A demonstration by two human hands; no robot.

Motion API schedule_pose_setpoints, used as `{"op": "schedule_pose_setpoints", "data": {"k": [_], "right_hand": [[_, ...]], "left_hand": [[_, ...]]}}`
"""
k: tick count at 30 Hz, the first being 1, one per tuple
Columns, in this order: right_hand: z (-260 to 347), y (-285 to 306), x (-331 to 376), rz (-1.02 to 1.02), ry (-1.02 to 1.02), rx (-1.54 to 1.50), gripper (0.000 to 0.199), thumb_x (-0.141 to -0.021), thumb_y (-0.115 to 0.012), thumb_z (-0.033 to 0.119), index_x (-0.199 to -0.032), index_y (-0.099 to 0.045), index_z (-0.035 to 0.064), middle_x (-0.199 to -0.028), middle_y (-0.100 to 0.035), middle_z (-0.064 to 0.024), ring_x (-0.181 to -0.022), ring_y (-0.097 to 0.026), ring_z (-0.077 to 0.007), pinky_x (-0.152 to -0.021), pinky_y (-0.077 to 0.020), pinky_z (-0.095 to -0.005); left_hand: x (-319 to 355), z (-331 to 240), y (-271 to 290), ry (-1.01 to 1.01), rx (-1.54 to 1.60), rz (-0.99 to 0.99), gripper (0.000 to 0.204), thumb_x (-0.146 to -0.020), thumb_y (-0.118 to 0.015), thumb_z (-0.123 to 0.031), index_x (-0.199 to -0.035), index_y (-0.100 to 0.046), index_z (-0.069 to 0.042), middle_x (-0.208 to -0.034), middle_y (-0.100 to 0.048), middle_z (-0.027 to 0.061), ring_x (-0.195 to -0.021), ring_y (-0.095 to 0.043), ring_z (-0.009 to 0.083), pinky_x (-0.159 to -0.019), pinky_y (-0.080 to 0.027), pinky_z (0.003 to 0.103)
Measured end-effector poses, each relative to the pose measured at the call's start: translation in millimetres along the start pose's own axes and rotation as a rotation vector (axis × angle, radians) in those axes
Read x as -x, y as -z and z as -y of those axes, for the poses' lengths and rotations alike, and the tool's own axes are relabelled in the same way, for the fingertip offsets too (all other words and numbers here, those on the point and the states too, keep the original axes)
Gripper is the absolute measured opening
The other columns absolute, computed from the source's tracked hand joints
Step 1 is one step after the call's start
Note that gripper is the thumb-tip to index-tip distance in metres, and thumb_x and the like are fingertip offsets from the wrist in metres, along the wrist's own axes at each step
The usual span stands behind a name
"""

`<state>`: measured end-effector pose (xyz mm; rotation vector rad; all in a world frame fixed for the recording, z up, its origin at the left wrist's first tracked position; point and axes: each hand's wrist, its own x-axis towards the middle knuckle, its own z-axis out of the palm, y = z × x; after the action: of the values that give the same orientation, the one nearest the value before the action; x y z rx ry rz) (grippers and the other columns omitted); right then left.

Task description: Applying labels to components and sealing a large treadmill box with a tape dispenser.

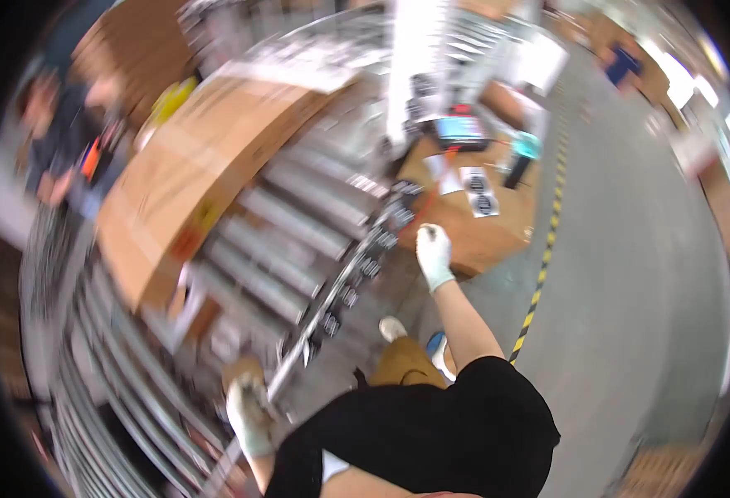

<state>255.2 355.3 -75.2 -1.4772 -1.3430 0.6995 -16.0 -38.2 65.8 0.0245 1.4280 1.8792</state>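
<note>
My right hand, in a white glove, is held out with its fingers curled, beside the near left edge of a cardboard box. Whether anything is inside those fingers is too small to tell. My left hand, also gloved, is low at the near end of the roller conveyor. Its blurred fingers are bent against a tan-brown thing whose kind I cannot make out. A large long cardboard carton lies on the conveyor, ahead of my left hand.
On the cardboard box are a handheld device with a lit screen, a dark bottle with a teal top and a label sheet. Another person stands beyond the carton. Yellow-black floor tape runs along the right.
</note>
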Motion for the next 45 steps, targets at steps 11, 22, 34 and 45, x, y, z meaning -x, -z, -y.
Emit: {"op": "schedule_pose_setpoints", "data": {"k": [11, 22, 34, 45], "right_hand": [[170, -70, 198, 0.719, -0.428, -0.571, 0.022, -0.092, -0.053, 0.017, -0.108, -0.060, 0.0033, -0.096, -0.066, -0.0077, -0.080, -0.063, -0.0148, -0.070, -0.0514, -0.0281], [216, -173, 265, 1.014, -0.358, -0.582, 0.023, -0.093, -0.052, 0.014, -0.110, -0.058, 0.0016, -0.100, -0.065, -0.0124, -0.081, -0.064, -0.0178, -0.069, -0.0534, -0.0289], [263, -251, 290, 1.220, -0.290, -0.528, 0.020, -0.093, -0.053, 0.019, -0.105, -0.060, 0.0047, -0.092, -0.065, -0.0068, -0.073, -0.061, -0.0122, -0.064, -0.0508, -0.0253], [263, -249, 320, 1.154, -0.365, -0.459, 0.019, -0.092, -0.053, 0.017, -0.106, -0.060, 0.0051, -0.095, -0.064, -0.0069, -0.073, -0.060, -0.0123, -0.064, -0.0506, -0.0253]], "left_hand": [[84, -53, 199, -0.016, 0.093, -0.450, 0.034, -0.093, -0.050, -0.030, -0.103, -0.061, 0.001, -0.080, -0.064, 0.0050, -0.064, -0.059, 0.0106, -0.054, -0.045, 0.020], [54, -93, 189, -0.005, 0.119, -0.534, 0.024, -0.090, -0.051, -0.023, -0.087, -0.061, -0.002, -0.071, -0.061, 0.0032, -0.056, -0.057, 0.0104, -0.047, -0.042, 0.019], [-1, -134, 177, -0.067, 0.101, -0.386, 0.017, -0.089, -0.055, -0.017, -0.091, -0.062, -0.002, -0.080, -0.062, 0.0057, -0.059, -0.056, 0.0087, -0.046, -0.041, 0.016], [-37, -167, 204, 0.007, -0.085, -0.297, 0.024, -0.091, -0.052, -0.025, -0.092, -0.062, -0.004, -0.079, -0.062, 0.0031, -0.063, -0.057, 0.0079, -0.057, -0.045, 0.019]]}}
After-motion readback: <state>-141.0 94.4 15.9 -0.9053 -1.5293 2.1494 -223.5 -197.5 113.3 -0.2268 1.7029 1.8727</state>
